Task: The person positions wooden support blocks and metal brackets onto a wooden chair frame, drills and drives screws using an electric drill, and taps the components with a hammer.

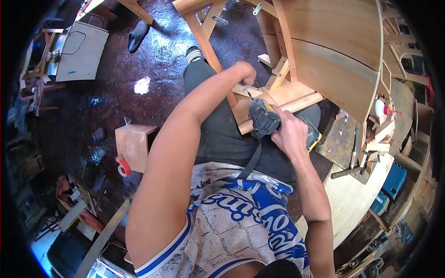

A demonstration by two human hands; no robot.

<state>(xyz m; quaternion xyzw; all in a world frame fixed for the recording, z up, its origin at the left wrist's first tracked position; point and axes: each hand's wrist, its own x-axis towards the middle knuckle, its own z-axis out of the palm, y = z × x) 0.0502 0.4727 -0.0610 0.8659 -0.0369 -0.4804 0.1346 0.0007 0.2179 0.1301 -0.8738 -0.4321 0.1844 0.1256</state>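
Observation:
My right hand (291, 132) is wrapped around the handle of a black and yellow cordless drill (264, 118). The drill's bit points up and away from me, at a short wooden brace (246, 90) with a small metal plate on it. My left hand (244, 73) is curled at the far end of that brace, its fingertips partly hidden. The brace sits within a wooden furniture frame (288, 103) resting across my lap. Whether the bit touches the wood I cannot tell. Another wooden brace (278, 74) with a metal plate lies farther right in the frame.
Large plywood panels (333, 60) rise at the right. A worktable (340, 141) there carries wood offcuts (382, 132), a hammer (347, 172) and a white and red bottle (381, 108). At left stand a wooden box (131, 141) and a red tape roll (123, 166). A slipper (137, 36) lies on the floor.

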